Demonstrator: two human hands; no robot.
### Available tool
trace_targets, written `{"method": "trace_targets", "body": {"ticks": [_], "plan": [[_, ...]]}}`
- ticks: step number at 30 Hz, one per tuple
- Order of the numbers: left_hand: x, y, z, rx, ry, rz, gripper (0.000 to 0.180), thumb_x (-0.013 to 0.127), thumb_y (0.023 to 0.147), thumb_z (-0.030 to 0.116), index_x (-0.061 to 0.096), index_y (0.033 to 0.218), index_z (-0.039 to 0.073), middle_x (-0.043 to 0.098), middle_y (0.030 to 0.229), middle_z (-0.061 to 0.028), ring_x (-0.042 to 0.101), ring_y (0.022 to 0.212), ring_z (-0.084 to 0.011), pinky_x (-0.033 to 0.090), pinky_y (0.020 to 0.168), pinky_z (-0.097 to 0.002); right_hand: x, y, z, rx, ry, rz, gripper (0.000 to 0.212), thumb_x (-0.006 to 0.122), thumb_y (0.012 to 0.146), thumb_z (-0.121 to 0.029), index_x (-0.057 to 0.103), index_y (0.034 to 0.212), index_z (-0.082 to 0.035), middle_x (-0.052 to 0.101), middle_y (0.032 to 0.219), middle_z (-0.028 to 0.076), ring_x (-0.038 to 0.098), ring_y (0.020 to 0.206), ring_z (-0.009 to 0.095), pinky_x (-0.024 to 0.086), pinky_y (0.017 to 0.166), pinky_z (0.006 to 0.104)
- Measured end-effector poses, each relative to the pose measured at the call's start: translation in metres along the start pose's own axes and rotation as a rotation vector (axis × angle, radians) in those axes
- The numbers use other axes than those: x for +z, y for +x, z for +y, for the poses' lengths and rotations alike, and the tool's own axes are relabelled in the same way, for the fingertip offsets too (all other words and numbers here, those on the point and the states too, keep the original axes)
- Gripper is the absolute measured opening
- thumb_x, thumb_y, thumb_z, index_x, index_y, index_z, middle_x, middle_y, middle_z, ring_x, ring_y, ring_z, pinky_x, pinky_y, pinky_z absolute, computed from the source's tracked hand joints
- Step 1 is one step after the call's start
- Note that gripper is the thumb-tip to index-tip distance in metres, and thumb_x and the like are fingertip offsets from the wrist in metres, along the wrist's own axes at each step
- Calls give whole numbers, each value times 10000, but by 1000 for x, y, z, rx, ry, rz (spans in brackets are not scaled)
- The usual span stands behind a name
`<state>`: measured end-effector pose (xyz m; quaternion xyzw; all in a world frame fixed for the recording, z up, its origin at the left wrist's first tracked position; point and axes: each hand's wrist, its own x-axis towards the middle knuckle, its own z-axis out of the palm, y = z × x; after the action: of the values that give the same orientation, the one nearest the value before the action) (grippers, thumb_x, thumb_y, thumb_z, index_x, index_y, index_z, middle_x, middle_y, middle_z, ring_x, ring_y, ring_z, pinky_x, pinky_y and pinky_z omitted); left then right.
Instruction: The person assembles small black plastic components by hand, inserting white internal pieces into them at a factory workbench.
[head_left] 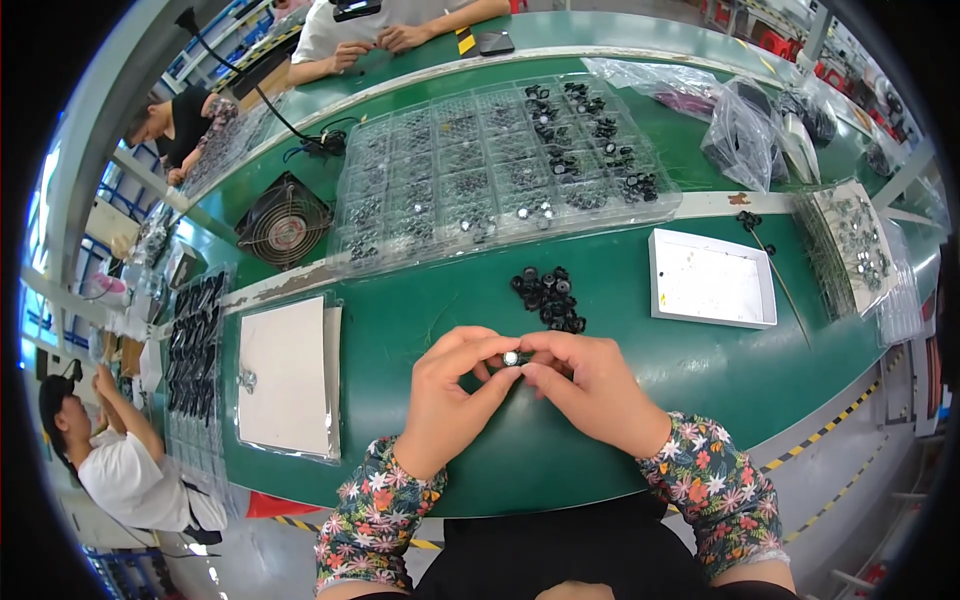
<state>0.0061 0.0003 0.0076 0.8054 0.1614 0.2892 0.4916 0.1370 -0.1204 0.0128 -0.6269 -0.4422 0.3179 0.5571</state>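
Between the fingertips of both hands, over the near middle of the green table (pixel 400 480), is a small black round part with a shiny silver face (pixel 511 358). My left hand (pixel 448 388) pinches it from the left with thumb and forefinger. From the other side my right hand (pixel 600 385) closes its thumb and forefinger on it, hiding much of its dark body. Just beyond my fingers lies a loose pile of similar small black round parts (pixel 545 290). Floral sleeves cover both forearms.
Farther off, a clear compartment tray (pixel 440 250) holds many small parts. A white box (pixel 713 313) and a block of silvery parts (pixel 855 245) stand right. A fan (pixel 285 228), a pale board (pixel 285 380) and a tray of black parts (pixel 195 350) are left. Other people work nearby.
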Motion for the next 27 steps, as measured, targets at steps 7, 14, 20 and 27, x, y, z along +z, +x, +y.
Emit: {"method": "trace_targets", "body": {"ticks": [7,14,20,27], "plan": [[1,0,5,-135,-125,-49,297,648,776,-103,648,1063,-24,570,1037,-79,566,814,-101,483,701,-208,-1,-3,-4,-340,-490,96,186,633,804,-51,611,983,-5,595,734,117,602,648,298,487,564,368],[2,-4,4,-139,-371,-30,278,603,830,-98,643,1093,-17,587,1061,-89,590,869,-105,503,727,-207,-4,-5,-3,-482,-688,127,175,645,782,-59,605,947,-15,521,654,81,554,577,263,455,521,357],[1,-5,1,-137,-565,-109,277,577,839,-120,624,1099,-38,572,1105,-115,610,948,-153,521,812,-240,-9,-7,-5,-476,-589,174,121,622,800,-52,612,920,-42,546,632,86,565,552,274,447,497,360],[-1,-5,1,-84,-562,-136,237,560,857,-104,643,1069,-37,573,1122,-140,629,970,-207,539,846,-290,-12,-10,-13,-380,-445,112,74,613,820,-54,619,894,-48,613,690,110,601,593,300,472,526,367]]}}
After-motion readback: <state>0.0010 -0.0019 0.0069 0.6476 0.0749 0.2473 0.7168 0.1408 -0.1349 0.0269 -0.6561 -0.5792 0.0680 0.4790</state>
